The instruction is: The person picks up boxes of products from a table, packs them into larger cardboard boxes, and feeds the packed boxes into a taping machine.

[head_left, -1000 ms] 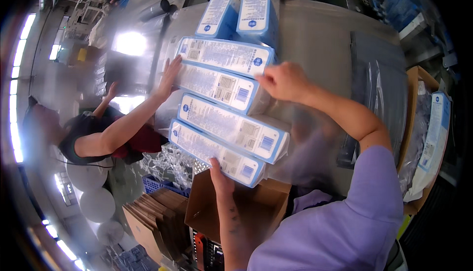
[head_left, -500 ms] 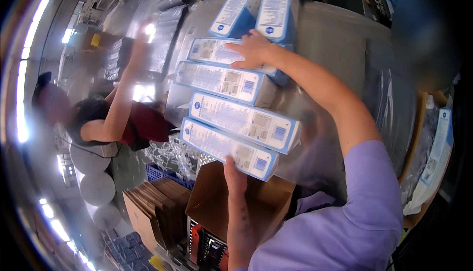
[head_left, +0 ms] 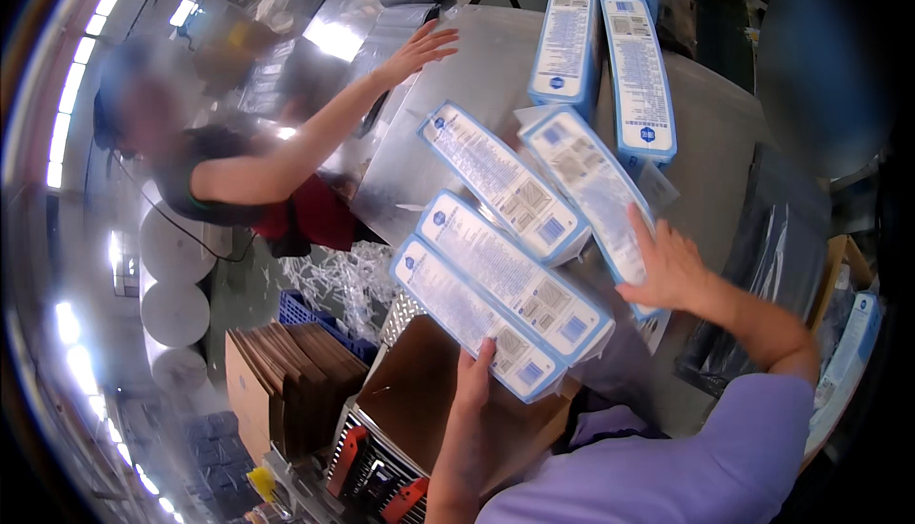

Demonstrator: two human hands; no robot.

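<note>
Several long white-and-blue packs with printed faces and clear film ends lie on a metal table. My left hand (head_left: 474, 373) grips the nearest pack (head_left: 469, 310) near its right end, thumb on top and the other fingers hidden beneath. Right against it lies a second pack (head_left: 510, 262); a third pack (head_left: 505, 181) is slightly apart behind them. My right hand (head_left: 670, 262) holds the near right part of a fourth pack (head_left: 583, 181), slanted, with thumb and index finger on its printed face and the other fingers at its edge.
An open cardboard box (head_left: 405, 381) sits below the packs. Left of it are flattened cartons (head_left: 286, 381) and a blue crate (head_left: 310, 310). More packs (head_left: 639, 71) stand at the back. Across the table (head_left: 457, 67) a co-worker's hand (head_left: 419, 52) reaches over it. Dark plastic film (head_left: 762, 257) lies right.
My right hand has come nearer and to the right, drawing one pack away at a slant. The packs by my left hand have swung round and shifted right. The co-worker's arm now stretches over the table.
</note>
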